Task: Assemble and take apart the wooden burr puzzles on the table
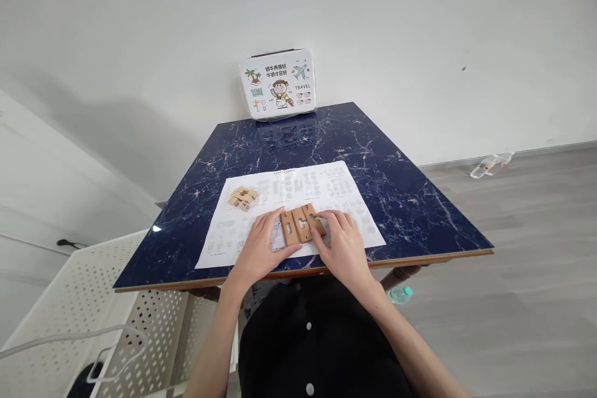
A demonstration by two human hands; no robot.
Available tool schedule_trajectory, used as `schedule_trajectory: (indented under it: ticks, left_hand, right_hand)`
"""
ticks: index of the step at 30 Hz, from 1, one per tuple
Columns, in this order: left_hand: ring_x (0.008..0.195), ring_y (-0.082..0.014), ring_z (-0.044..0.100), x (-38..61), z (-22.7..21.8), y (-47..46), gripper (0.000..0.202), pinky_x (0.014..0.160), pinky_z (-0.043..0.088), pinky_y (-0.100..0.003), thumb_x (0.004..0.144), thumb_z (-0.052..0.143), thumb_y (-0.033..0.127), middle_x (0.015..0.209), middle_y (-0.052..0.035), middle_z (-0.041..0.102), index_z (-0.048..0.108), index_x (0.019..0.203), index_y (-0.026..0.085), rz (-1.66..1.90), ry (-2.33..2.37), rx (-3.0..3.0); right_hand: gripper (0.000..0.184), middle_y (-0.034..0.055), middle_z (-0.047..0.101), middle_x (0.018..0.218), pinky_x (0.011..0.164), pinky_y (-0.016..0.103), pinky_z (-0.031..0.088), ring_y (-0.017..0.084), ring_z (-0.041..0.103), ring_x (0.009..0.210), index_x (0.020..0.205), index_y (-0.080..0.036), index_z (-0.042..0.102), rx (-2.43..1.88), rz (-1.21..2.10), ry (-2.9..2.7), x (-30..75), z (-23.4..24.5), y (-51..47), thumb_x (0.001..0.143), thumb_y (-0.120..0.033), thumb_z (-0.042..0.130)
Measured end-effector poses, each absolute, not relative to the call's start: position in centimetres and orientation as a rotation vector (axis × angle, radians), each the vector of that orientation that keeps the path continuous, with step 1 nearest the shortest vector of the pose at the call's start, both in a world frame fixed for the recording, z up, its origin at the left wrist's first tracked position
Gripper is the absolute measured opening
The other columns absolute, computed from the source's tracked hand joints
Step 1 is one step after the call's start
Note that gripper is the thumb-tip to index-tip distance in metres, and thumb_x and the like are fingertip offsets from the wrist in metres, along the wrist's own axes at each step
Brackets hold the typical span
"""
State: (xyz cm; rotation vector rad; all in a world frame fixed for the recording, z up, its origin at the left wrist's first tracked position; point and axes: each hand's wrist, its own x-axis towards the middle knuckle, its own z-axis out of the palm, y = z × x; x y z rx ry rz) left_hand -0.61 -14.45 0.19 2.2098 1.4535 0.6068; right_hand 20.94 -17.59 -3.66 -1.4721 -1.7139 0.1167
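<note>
Three flat wooden puzzle pieces lie side by side on a printed sheet (217,227), with handwritten numbers on them. The left puzzle piece (288,231), marked 2, has a long slot. Beside it are the middle puzzle piece (301,228) with a notched cutout and the right puzzle piece (310,209), partly covered by fingers. My left hand (262,242) brackets the left piece, index finger at its top corner and thumb at its lower edge. With thumb and index finger, my right hand (342,241) grips the right piece. Interlocked wooden pieces (243,198) sit on the sheet's left side.
The sheet covers the near part of a dark blue marbled table (289,144). A white cartoon-printed case (278,84) leans against the wall at the back. Left of the table stands a white perforated cabinet (84,308) with a cable. Plastic bottles (400,295) lie on the floor to the right.
</note>
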Motion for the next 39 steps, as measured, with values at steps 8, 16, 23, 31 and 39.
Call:
schedule_trajectory:
  ticks: [8, 16, 23, 31, 39]
  left_hand:
    - [0.152, -0.0364, 0.042, -0.8, 0.2, -14.9, 0.079, 0.122, 0.042, -0.053, 0.094, 0.071, 0.062, 0.161, -0.0115, 0.046, 0.039, 0.160, 0.032, 0.614, 1.481, 2.160]
    - [0.152, -0.0363, 0.043, -0.9, 0.6, -15.3, 0.077, 0.122, 0.041, -0.057, 0.095, 0.070, 0.061, 0.161, -0.0112, 0.047, 0.038, 0.159, 0.034, 0.727, 1.477, 2.138]
    - [0.152, -0.0361, 0.042, -0.9, 0.7, -15.4, 0.075, 0.122, 0.042, -0.056, 0.095, 0.071, 0.060, 0.161, -0.0109, 0.046, 0.038, 0.159, 0.035, 0.753, 1.466, 2.133]
    - [0.152, -0.0349, 0.043, -1.0, 0.6, -15.4, 0.075, 0.122, 0.041, -0.055, 0.095, 0.073, 0.057, 0.161, -0.0104, 0.047, 0.039, 0.158, 0.035, 0.787, 1.450, 2.140]
    - [0.145, -0.0366, 0.049, -1.2, 0.5, -15.4, 0.078, 0.119, 0.043, -0.056, 0.095, 0.073, 0.056, 0.157, -0.0133, 0.049, 0.036, 0.161, 0.034, 0.834, 1.435, 2.130]
  right_hand:
    - [0.026, 0.0160, 0.070, 0.114, 0.088, 0.044, 0.045, 0.034, 0.060, 0.104, 0.123, -0.015, 0.063, -1.577, 0.033, -1.741, 20.6, -4.2, -17.3, 0.105, -0.032, 0.057]
    - [0.026, 0.0165, 0.069, 0.112, 0.087, 0.044, 0.043, 0.034, 0.061, 0.102, 0.124, -0.014, 0.062, -1.610, 0.009, -1.756, 20.5, -4.3, -17.1, 0.107, -0.031, 0.053]
    - [0.024, 0.0161, 0.068, 0.114, 0.087, 0.044, 0.044, 0.033, 0.061, 0.102, 0.126, -0.015, 0.060, -1.572, 0.123, -1.736, 20.9, -4.1, -17.2, 0.108, -0.029, 0.052]
    - [0.020, 0.0128, 0.069, 0.101, 0.082, 0.041, 0.040, 0.031, 0.060, 0.092, 0.108, -0.018, 0.060, -1.592, 0.088, -1.769, 20.6, -3.9, -17.3, 0.110, -0.024, 0.041]
    - [0.033, 0.0017, 0.061, 0.080, 0.066, 0.032, 0.038, 0.021, 0.055, 0.069, 0.099, -0.023, 0.056, -1.288, 0.844, -1.442, 21.9, -1.4, -17.7, 0.111, -0.047, 0.037]
